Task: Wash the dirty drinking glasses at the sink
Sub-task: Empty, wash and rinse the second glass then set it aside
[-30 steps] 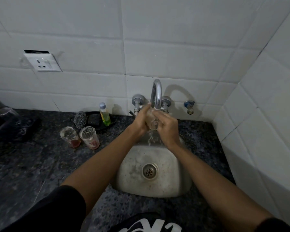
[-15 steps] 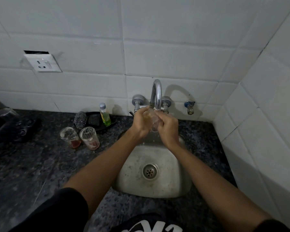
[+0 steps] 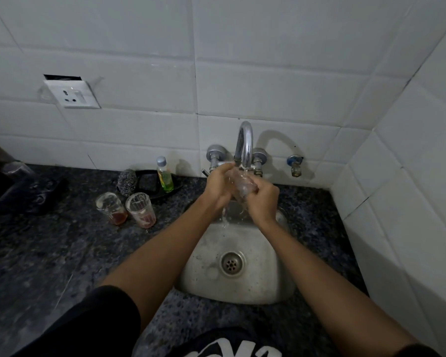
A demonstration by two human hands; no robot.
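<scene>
Head view: at frame centre, left hand (image 3: 218, 186) and right hand (image 3: 264, 202) both curl fingers around a glass (image 3: 242, 184) under the tap (image 3: 245, 145), above the sink (image 3: 206, 276).

A small home kitchen: a steel sink (image 3: 242, 287) is set into a dark speckled granite counter (image 3: 49, 253) in a corner of white-tiled walls (image 3: 268, 73), with a chrome tap (image 3: 245, 143) above. Along the counter's back edge stand a dish-soap bottle (image 3: 164, 175) and steel scourer (image 3: 126, 180), under a wall socket (image 3: 71, 94).
</scene>
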